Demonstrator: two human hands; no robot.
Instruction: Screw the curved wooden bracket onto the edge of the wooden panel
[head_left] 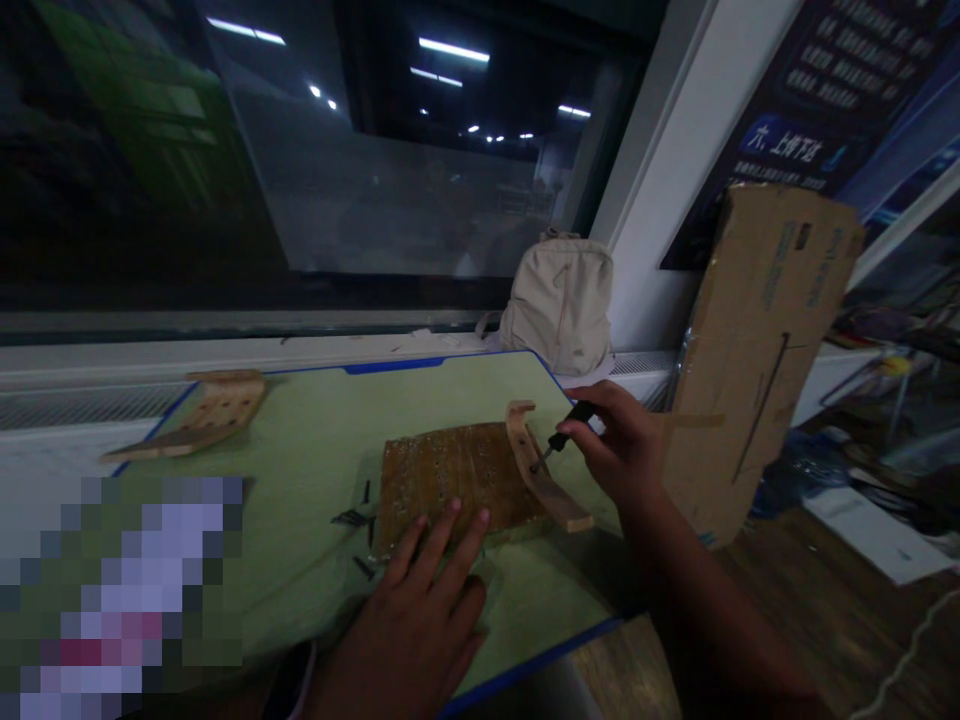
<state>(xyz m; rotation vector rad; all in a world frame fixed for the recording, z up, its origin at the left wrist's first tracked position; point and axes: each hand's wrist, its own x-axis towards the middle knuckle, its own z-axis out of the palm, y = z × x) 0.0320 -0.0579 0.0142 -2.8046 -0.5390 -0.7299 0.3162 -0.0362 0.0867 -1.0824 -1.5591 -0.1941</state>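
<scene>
My right hand (616, 440) grips a screwdriver by its black handle (576, 418). The metal shaft slants down to the left, and its tip meets a curved wooden piece (556, 496) near one of the holes. That piece stands along the right end of a brown wooden board (461, 470). Fingers spread, my left hand (420, 610) lies with its fingertips on the front edge of the board. Several dark screws (351, 517) are scattered on the table just left of the board.
The pale green table (315, 430) has a blue edge. Another curved wooden piece (214, 412) with holes lies at its far left corner. Behind stand a beige backpack (562, 305) on the sill and a window. A large cardboard sheet (757, 370) leans at the right.
</scene>
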